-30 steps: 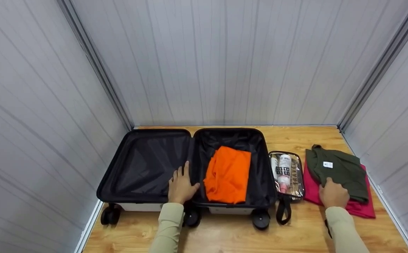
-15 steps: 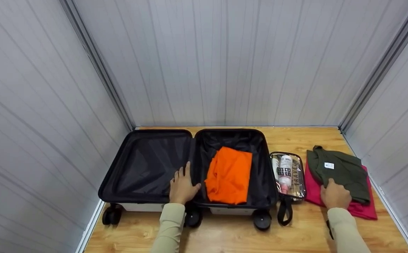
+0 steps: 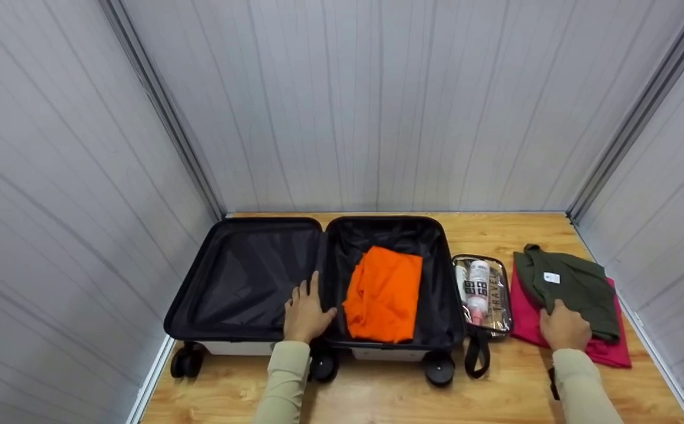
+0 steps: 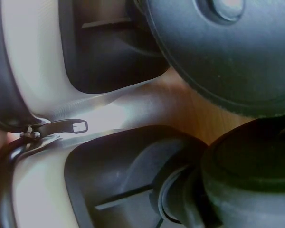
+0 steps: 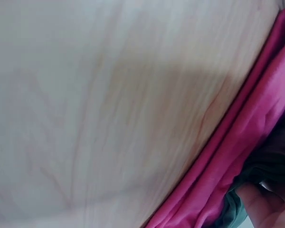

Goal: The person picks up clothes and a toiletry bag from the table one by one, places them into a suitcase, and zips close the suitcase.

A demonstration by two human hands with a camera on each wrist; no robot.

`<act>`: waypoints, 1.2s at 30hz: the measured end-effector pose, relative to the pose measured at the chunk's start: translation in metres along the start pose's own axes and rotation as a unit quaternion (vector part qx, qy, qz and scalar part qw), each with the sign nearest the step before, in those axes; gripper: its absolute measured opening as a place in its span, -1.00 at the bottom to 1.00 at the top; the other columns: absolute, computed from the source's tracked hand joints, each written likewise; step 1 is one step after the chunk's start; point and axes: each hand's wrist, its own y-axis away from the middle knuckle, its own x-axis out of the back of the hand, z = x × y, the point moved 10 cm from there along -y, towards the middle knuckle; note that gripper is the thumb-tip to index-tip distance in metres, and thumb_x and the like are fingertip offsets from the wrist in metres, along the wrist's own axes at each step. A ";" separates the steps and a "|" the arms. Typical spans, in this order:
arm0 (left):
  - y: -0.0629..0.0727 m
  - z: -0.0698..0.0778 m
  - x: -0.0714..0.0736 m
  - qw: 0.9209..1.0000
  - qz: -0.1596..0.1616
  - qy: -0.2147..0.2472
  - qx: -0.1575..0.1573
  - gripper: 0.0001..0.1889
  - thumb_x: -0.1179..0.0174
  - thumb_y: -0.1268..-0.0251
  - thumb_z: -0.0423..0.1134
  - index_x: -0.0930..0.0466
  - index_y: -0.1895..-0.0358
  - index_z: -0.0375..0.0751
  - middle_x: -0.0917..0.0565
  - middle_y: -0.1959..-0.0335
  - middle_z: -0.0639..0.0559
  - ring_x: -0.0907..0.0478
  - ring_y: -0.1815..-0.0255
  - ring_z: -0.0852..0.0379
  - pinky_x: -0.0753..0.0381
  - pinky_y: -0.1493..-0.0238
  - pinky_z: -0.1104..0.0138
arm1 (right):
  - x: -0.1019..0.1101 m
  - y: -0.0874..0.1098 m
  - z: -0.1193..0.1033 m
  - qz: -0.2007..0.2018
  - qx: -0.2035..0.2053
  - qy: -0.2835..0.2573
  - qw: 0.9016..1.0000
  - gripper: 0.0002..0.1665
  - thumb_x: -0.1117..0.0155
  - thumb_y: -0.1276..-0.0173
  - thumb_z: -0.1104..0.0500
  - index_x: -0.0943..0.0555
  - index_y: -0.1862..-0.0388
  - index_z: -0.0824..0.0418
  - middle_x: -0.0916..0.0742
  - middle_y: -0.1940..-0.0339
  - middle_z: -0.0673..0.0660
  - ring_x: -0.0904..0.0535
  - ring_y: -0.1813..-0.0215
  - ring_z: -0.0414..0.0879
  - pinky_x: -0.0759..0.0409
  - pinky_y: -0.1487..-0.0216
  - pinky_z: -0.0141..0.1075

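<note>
In the head view my left hand (image 3: 306,315) lies with spread fingers over the inner edge between the two halves of the opened black-lined suitcase (image 3: 271,220). My right hand (image 3: 565,330) pinches the near edge of a folded dark green shirt (image 3: 583,288) with a white label. Beneath that shirt lies a folded pink-red garment (image 3: 524,321). The right wrist view shows a thumb and finger (image 5: 259,202) at the bunched green cloth, beside the pink fold (image 5: 228,147). A folded orange garment (image 3: 386,294) rests in the suitcase's right half.
Between suitcase and clothes sits a clear toiletry pouch (image 3: 498,280) holding bottles, its black strap (image 3: 477,356) toward me. Suitcase wheels (image 3: 439,368) stick out at the near side; a zip pull (image 4: 61,127) shows in the left wrist view. Panel walls (image 3: 377,106) enclose the wooden floor (image 3: 389,388).
My right hand has shifted slightly to the right along the near edge of the green shirt. The left hand stays on the suitcase.
</note>
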 end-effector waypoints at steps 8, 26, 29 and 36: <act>0.000 -0.001 -0.002 1.000 0.003 -0.001 0.003 0.00 -0.37 -0.30 0.07 0.03 -0.68 0.00 -0.25 -0.58 -0.31 -0.20 -0.58 -0.34 -0.24 -0.45 -0.28 | 0.002 -0.003 0.006 -0.021 -0.016 -0.025 0.999 -0.38 0.05 -0.52 0.03 -0.41 -0.30 0.52 -0.59 -0.08 0.71 -0.56 -0.06 0.64 -0.51 0.00 0.39; -0.001 -0.003 -0.002 1.000 0.003 -0.007 0.005 0.01 -0.37 -0.29 0.08 0.03 -0.68 0.01 -0.26 -0.58 -0.31 -0.20 -0.58 -0.34 -0.25 -0.46 -0.28 | 0.023 -0.002 0.020 -0.011 -0.095 -0.112 0.989 -0.39 0.14 -0.58 -0.07 -0.41 -0.35 0.32 -0.56 -0.22 0.61 -0.49 -0.12 0.68 -0.48 0.15 0.35; 0.000 -0.002 -0.001 1.000 0.003 -0.005 0.004 0.01 -0.37 -0.29 0.08 0.03 -0.68 0.01 -0.25 -0.58 -0.31 -0.20 -0.58 -0.34 -0.24 -0.46 -0.28 | 0.025 -0.003 0.021 -0.011 -0.098 -0.117 0.988 -0.39 0.16 -0.58 -0.08 -0.42 -0.32 0.33 -0.55 -0.24 0.61 -0.47 -0.15 0.68 -0.46 0.09 0.39; -0.001 -0.001 -0.002 1.000 0.003 -0.001 0.000 0.00 -0.37 -0.29 0.07 0.02 -0.68 -0.01 -0.26 -0.57 -0.32 -0.20 -0.58 -0.34 -0.24 -0.45 -0.29 | 0.039 -0.005 0.021 0.003 -0.113 -0.130 0.985 -0.38 0.18 -0.57 -0.12 -0.50 -0.13 0.40 -0.54 -0.25 0.63 -0.44 -0.18 0.66 -0.40 -0.02 0.43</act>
